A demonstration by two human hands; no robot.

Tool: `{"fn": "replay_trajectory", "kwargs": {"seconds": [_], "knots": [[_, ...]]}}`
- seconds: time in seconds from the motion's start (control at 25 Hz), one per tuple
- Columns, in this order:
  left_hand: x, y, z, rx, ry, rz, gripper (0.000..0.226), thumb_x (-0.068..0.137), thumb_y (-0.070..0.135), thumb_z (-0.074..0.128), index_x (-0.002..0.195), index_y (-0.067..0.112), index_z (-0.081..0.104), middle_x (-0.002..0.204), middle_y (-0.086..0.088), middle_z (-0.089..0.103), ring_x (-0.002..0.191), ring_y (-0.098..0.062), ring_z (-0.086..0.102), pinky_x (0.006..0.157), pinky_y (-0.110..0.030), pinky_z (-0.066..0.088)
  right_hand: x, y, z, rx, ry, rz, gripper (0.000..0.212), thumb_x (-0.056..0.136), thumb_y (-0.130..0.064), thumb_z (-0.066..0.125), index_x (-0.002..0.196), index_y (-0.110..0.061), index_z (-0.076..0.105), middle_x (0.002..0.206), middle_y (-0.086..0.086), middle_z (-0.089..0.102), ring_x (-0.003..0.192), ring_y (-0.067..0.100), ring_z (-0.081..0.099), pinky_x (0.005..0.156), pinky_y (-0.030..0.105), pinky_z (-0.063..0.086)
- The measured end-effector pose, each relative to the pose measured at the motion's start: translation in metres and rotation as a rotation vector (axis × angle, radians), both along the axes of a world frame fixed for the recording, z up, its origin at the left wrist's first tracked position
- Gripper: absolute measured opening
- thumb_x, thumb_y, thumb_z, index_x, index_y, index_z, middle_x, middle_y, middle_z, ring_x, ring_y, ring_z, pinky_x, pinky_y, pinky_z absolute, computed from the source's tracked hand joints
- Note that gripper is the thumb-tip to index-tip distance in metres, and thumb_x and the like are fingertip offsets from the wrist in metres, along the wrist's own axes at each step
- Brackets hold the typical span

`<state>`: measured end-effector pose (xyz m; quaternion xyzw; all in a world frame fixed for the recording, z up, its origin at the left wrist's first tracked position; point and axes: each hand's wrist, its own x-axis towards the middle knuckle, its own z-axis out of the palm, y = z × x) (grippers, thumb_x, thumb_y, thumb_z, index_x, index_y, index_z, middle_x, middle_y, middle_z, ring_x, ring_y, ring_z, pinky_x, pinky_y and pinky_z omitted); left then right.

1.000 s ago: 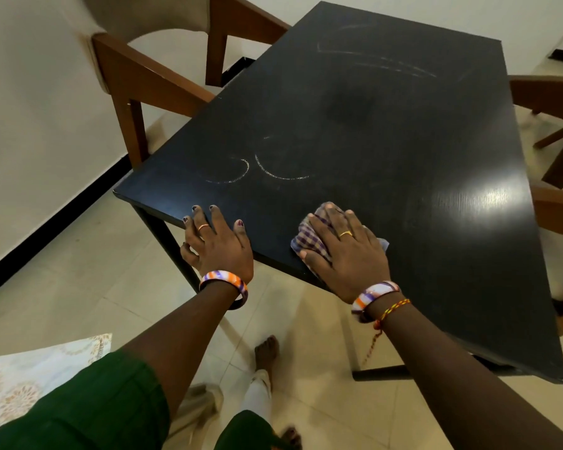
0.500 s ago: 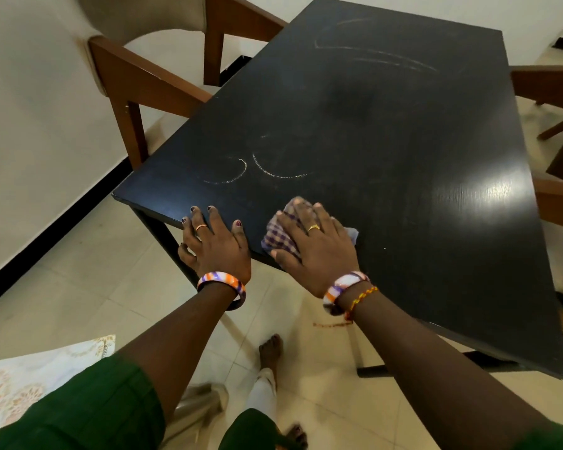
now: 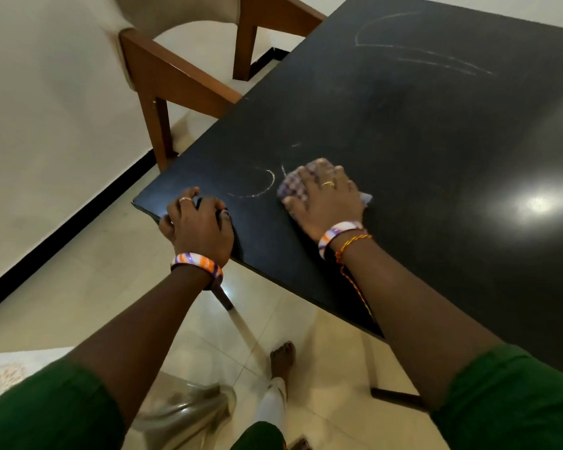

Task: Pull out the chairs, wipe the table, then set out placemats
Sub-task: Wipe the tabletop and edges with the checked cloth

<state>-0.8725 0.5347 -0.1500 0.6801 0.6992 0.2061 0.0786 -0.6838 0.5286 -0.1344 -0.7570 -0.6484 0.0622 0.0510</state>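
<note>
The black table [image 3: 420, 151] carries white chalk-like marks, one pair near its front-left corner and longer streaks at the far end. My right hand [image 3: 325, 198] presses a purple checked cloth [image 3: 293, 186] flat on the top, right over the near marks. At the table's front edge near the corner, my left hand [image 3: 197, 224] rests with its fingers curled over the edge. A wooden chair [image 3: 189, 73] with a cream seat stands pulled out at the table's left side.
A white wall with a black skirting runs along the left. A patterned mat or cloth [image 3: 0, 375] shows at the lower left. My bare foot [image 3: 281, 357] stands on the pale tiled floor under the table's front edge.
My right hand has slid the cloth forward from the front edge onto the near chalk marks. My left hand has curled at the table edge. The view has moved closer.
</note>
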Motion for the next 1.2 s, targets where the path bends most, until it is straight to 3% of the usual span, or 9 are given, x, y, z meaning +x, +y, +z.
{"fn": "replay_trajectory", "kwargs": {"seconds": [0.2, 0.36, 0.52, 0.64, 0.84, 0.92, 1.04, 1.12, 1.2], "knots": [[-0.016, 0.051, 0.003, -0.051, 0.054, 0.095, 0.032, 0.09, 0.024, 0.044, 0.116, 0.007, 0.051, 0.143, -0.016, 0.035, 0.134, -0.034, 0.024, 0.106, -0.05, 0.019, -0.006, -0.048, -0.008, 0.044, 0.017, 0.317, 0.061, 0.091, -0.055, 0.037, 0.146, -0.034, 0.023, 0.158, 0.0, 0.016, 0.144, 0.026, 0.014, 0.115, 0.042, 0.013], [-0.02, 0.065, -0.004, -0.049, 0.083, 0.166, 0.039, 0.091, 0.026, 0.039, 0.122, 0.004, 0.045, 0.137, -0.017, 0.042, 0.129, -0.034, 0.031, 0.103, -0.049, 0.022, 0.068, 0.011, -0.003, -0.008, -0.087, 0.027, 0.061, 0.093, -0.054, 0.031, 0.148, -0.028, 0.022, 0.158, 0.003, 0.015, 0.144, 0.029, 0.014, 0.116, 0.044, 0.017], [-0.021, 0.066, -0.008, -0.018, 0.096, 0.179, 0.037, 0.09, 0.026, 0.039, 0.12, 0.006, 0.046, 0.134, -0.016, 0.046, 0.127, -0.033, 0.035, 0.1, -0.05, 0.024, 0.048, 0.092, 0.0, -0.048, -0.012, -0.138, 0.062, 0.095, -0.054, 0.027, 0.149, -0.028, 0.014, 0.159, 0.004, 0.006, 0.144, 0.034, 0.007, 0.117, 0.044, 0.01], [-0.022, 0.065, -0.007, -0.005, 0.066, 0.188, 0.034, 0.089, 0.022, 0.04, 0.119, 0.008, 0.047, 0.133, -0.014, 0.048, 0.128, -0.032, 0.035, 0.101, -0.049, 0.023, -0.012, 0.102, -0.004, 0.029, -0.007, 0.058, 0.06, 0.094, -0.052, 0.032, 0.148, -0.028, 0.021, 0.158, 0.005, 0.011, 0.143, 0.035, 0.011, 0.116, 0.044, 0.013], [-0.023, 0.059, -0.006, 0.041, -0.029, 0.204, 0.035, 0.088, 0.013, 0.038, 0.12, 0.011, 0.051, 0.136, -0.011, 0.048, 0.13, -0.029, 0.034, 0.107, -0.046, 0.018, -0.05, 0.01, -0.01, 0.08, 0.029, 0.415, 0.06, 0.089, -0.055, 0.035, 0.145, -0.032, 0.028, 0.157, 0.002, 0.018, 0.143, 0.03, 0.016, 0.112, 0.041, 0.014], [-0.025, 0.059, -0.008, 0.038, -0.04, 0.205, 0.036, 0.088, 0.013, 0.039, 0.121, 0.011, 0.052, 0.136, -0.011, 0.049, 0.13, -0.029, 0.035, 0.107, -0.045, 0.018, -0.009, -0.003, -0.008, 0.074, -0.033, 0.351, 0.062, 0.088, -0.057, 0.029, 0.145, -0.032, 0.029, 0.157, 0.001, 0.02, 0.142, 0.029, 0.02, 0.114, 0.041, 0.018], [-0.026, 0.061, -0.009, 0.039, -0.031, 0.195, 0.037, 0.085, 0.011, 0.041, 0.12, 0.013, 0.052, 0.135, -0.009, 0.05, 0.129, -0.029, 0.037, 0.106, -0.044, 0.019, 0.051, 0.016, -0.001, -0.041, -0.099, 0.002, 0.06, 0.093, -0.056, 0.027, 0.148, -0.031, 0.019, 0.158, 0.002, 0.012, 0.143, 0.031, 0.014, 0.116, 0.045, 0.017], [-0.026, 0.062, -0.009, 0.039, -0.041, 0.201, 0.037, 0.085, 0.012, 0.042, 0.12, 0.013, 0.052, 0.136, -0.009, 0.049, 0.129, -0.029, 0.036, 0.106, -0.044, 0.019, 0.054, 0.041, 0.002, -0.075, -0.04, -0.164, 0.061, 0.095, -0.054, 0.028, 0.149, -0.031, 0.013, 0.159, 0.003, 0.007, 0.144, 0.032, 0.008, 0.117, 0.045, 0.013], [-0.025, 0.062, -0.008, 0.038, -0.048, 0.209, 0.037, 0.085, 0.011, 0.042, 0.12, 0.013, 0.052, 0.136, -0.008, 0.049, 0.129, -0.029, 0.036, 0.106, -0.043, 0.019, 0.024, 0.059, -0.001, -0.04, -0.038, -0.137, 0.061, 0.095, -0.053, 0.03, 0.149, -0.029, 0.014, 0.159, 0.005, 0.007, 0.144, 0.034, 0.008, 0.116, 0.045, 0.012]]}}
